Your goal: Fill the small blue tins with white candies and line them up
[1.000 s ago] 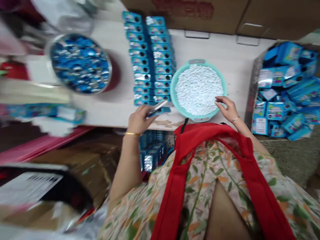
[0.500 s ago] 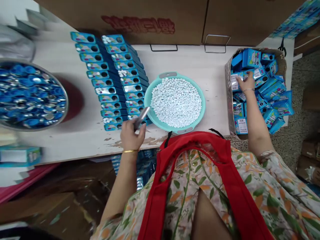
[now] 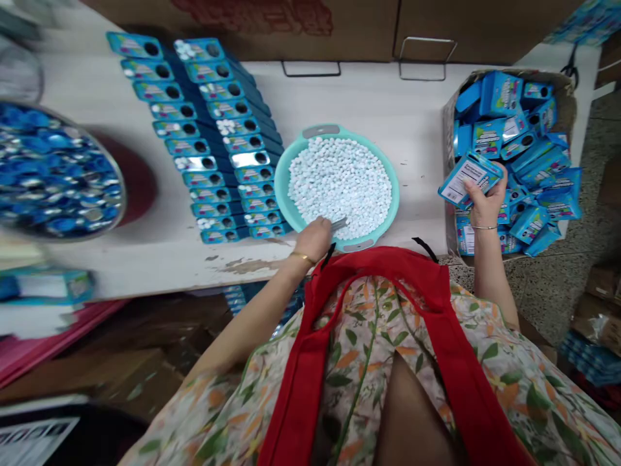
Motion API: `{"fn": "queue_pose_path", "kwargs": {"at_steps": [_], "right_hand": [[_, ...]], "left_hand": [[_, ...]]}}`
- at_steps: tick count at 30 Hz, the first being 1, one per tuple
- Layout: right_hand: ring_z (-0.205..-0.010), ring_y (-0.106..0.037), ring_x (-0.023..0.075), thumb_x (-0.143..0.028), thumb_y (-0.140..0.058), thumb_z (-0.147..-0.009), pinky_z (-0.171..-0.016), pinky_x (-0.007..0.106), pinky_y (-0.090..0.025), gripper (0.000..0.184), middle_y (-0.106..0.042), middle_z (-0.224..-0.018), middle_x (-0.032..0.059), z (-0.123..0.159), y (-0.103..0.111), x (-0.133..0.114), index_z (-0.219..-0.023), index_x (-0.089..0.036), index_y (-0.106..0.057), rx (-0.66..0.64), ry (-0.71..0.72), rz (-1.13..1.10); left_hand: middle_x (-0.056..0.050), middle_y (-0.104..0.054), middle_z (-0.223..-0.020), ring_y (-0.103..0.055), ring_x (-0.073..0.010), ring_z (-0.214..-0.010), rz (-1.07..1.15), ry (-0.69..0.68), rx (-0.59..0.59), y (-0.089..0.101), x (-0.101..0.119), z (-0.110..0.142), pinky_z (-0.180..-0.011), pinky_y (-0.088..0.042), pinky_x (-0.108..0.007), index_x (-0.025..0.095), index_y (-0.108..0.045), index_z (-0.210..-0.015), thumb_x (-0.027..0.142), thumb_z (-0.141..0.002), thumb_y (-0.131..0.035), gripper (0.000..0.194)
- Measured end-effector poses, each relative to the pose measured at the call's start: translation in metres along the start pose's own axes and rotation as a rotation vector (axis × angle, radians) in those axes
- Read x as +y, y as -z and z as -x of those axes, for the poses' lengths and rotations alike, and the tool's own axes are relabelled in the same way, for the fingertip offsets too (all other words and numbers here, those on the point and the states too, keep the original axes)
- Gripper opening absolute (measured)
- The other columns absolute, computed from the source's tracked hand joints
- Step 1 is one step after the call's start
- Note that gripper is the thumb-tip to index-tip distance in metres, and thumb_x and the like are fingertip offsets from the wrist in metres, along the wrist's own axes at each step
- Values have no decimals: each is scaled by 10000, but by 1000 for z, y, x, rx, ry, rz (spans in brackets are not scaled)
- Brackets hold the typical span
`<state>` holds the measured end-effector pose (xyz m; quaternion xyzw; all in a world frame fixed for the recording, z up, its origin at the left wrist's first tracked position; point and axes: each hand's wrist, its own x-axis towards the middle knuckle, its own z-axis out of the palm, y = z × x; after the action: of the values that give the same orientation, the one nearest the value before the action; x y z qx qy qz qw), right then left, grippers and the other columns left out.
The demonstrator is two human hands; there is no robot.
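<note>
My left hand (image 3: 313,239) is closed round a small metal scoop (image 3: 339,224), whose end dips into white candies (image 3: 345,181) at the near side of a mint-green basin (image 3: 283,175). Over the left part of an open carton (image 3: 449,155), my right hand (image 3: 488,197) grips a small blue box (image 3: 469,180), its printed side with a white label facing up. More blue boxes (image 3: 538,165) lie jumbled in the carton below. Left of the basin, two rows of upright blue boxes (image 3: 213,149) stand with round holes in their tops; white candies lie on several of them.
A large round pot (image 3: 121,188) full of blue and silver caps (image 3: 53,175) stands at the far left. Brown cartons (image 3: 349,29) line the table's back edge, with two wire stands (image 3: 313,74) before them. A flat blue box (image 3: 53,285) lies front left.
My left hand has moved right, from the rows of boxes into the basin with the scoop. My right hand has lifted a blue box out of the pile, toward me.
</note>
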<state>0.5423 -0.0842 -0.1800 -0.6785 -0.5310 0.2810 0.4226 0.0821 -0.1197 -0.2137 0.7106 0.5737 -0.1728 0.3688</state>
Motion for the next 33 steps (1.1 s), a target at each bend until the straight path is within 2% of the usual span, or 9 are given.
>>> {"fn": "queue_pose_path", "kwargs": {"at_steps": [2,5,9,12,16,21,24,29,33], "right_hand": [[-1240,-779,346,-805,-637,-921,-1110,690,-641,674,-766,-1239,90,17,-22,-19,-1383,-314,-649,-29,-143,-268],[-1280,-780,375,-826,-541,-936,-1102,737,-631,659,-825,-1170,93,40,-48,-46,-1242,-279,-744,-261,-311,-578],[-1353,-753,400,-870,-485,-912,-1107,735,-630,745,-855,-1174,114,66,-66,-79,-1199,-257,-795,-470,-480,-727],[-1367,-752,386,-895,-486,-901,-1131,696,-633,771,-856,-1217,92,84,-77,-98,-1262,-284,-786,-548,-569,-740],[-1392,-739,342,-882,-529,-899,-1190,656,-605,769,-830,-1307,93,100,-83,-106,-1358,-297,-724,-646,-607,-744],[-1369,-737,388,-879,-781,-709,-1147,653,-633,863,-814,-1300,126,91,-76,-78,-1318,-271,-717,-708,-477,-633],[-1336,-745,365,-797,-908,-646,-1134,616,-654,981,-762,-1395,105,72,-76,-52,-1446,-308,-620,-620,-309,-443],[-1426,-663,415,-779,-905,-684,-1267,692,-540,1103,-651,-1518,178,50,-94,-30,-1560,-247,-498,-395,114,-16],[-1461,-621,459,-731,-812,-799,-1275,740,-506,1010,-631,-1542,217,48,-120,-34,-1594,-214,-465,-447,313,174]], "left_hand": [[-248,-690,-1293,-734,-379,-1197,115,64,43,-12,20,-19,-1048,-590,-488,155,-645,-1110,148,-1003,-551,142],[-214,-656,-1403,-684,-313,-1300,201,69,126,-29,47,-58,-1134,-552,-432,180,-612,-1195,188,-1060,-543,153],[-235,-649,-1399,-643,-321,-1340,426,31,297,-41,70,-97,-1190,-507,-475,153,-593,-1222,104,-1023,-551,209],[-256,-637,-1411,-628,-318,-1369,452,13,301,-46,73,-99,-1215,-486,-477,121,-598,-1268,86,-1019,-511,266],[-248,-643,-1430,-624,-310,-1367,497,-36,343,-48,64,-92,-1219,-488,-482,119,-583,-1364,204,-1054,-545,324],[-250,-651,-1469,-618,-303,-1391,487,-73,362,-41,63,-106,-1240,-471,-493,122,-580,-1398,215,-1056,-526,359],[-240,-695,-1378,-666,-307,-1285,475,-181,426,-26,52,-99,-1168,-518,-476,112,-606,-1388,290,-1070,-536,372],[-177,-733,-1228,-690,-301,-1127,359,-388,489,28,18,-44,-1046,-565,-464,171,-651,-1379,465,-1109,-522,420],[-153,-729,-1219,-694,-288,-1125,250,-478,440,77,14,0,-1006,-581,-438,176,-650,-1387,434,-1114,-512,400]]}}
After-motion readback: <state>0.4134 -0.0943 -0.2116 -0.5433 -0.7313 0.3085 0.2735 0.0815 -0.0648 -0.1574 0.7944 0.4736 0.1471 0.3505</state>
